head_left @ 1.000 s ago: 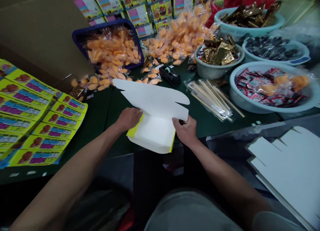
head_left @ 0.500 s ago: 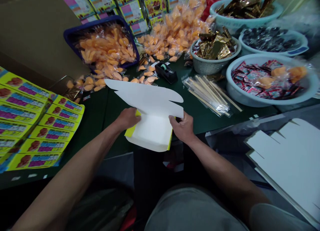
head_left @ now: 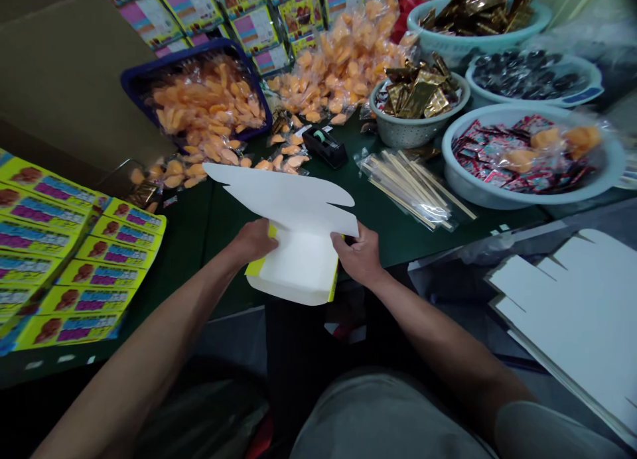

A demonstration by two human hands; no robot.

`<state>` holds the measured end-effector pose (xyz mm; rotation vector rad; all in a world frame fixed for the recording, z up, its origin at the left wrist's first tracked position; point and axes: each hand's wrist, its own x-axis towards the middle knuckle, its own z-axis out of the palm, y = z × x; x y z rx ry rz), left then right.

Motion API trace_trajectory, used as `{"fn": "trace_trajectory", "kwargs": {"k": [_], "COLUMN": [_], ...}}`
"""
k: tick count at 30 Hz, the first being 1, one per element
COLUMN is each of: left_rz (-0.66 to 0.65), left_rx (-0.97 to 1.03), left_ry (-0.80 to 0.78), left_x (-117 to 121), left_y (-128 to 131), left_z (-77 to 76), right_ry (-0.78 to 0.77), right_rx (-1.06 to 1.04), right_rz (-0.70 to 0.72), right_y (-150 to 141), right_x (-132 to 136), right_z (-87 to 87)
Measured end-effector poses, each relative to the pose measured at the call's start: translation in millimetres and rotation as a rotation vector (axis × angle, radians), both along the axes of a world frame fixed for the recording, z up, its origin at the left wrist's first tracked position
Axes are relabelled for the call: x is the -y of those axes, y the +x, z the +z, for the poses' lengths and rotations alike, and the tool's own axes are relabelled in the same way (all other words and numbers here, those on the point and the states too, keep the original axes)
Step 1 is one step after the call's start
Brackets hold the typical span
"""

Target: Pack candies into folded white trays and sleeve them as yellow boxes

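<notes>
A partly folded cardboard box [head_left: 303, 257], white inside and yellow outside, is held between my two hands at the table's front edge. Its lid flap stands up and away from me, with pointed side tabs spread out. My left hand [head_left: 256, 240] grips the left wall, thumb on the inside. On the opposite wall my right hand [head_left: 359, 250] is closed, its thumb inside near the lid fold. Some fingers of both hands are hidden behind the cardboard. Nothing lies inside the box.
Flat white box blanks [head_left: 572, 320] are stacked at right; yellow printed boxes [head_left: 99, 273] stand at left. Behind are a blue basket [head_left: 129, 81] of wrapped orange pieces, a tape dispenser [head_left: 326, 147], wooden sticks [head_left: 413, 187] in plastic, and a bowl [head_left: 462, 174] of red sachets.
Both hands still grip the box, which sits slightly lower and further left in view. The whole scene has shifted a little with the camera. The box's shape looks nearly the same.
</notes>
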<state>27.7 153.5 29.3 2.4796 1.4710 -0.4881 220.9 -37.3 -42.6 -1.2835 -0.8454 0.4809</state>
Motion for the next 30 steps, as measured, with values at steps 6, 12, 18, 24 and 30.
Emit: {"fn": "trace_trajectory", "kwargs": {"k": [6,12,18,24,30], "left_rz": [0.004,0.021,-0.011,-0.011,-0.063], "left_rx": [0.01,0.002,0.028,-0.044,-0.008], "left_ry": [-0.029,-0.005,0.011,0.024,-0.06], "left_x": [2,10,23,34,34], "left_y": [-2,0,-17,-34,-41], "left_z": [2.7,6.4,14.2,10.3,20.5], "right_ry": [-0.02,-0.011,-0.024,-0.022,-0.023], "right_rx": [-0.007,-0.007,0.021,0.048,0.026], "right_rz": [-0.005,-0.013,-0.017,-0.016,-0.032], "right_y": [0,-1,1,1,-2], "right_x": [0,-1,-1,-1,-2], "right_z": [0.6,-1.4,0.3,-1.4,-2.9]}}
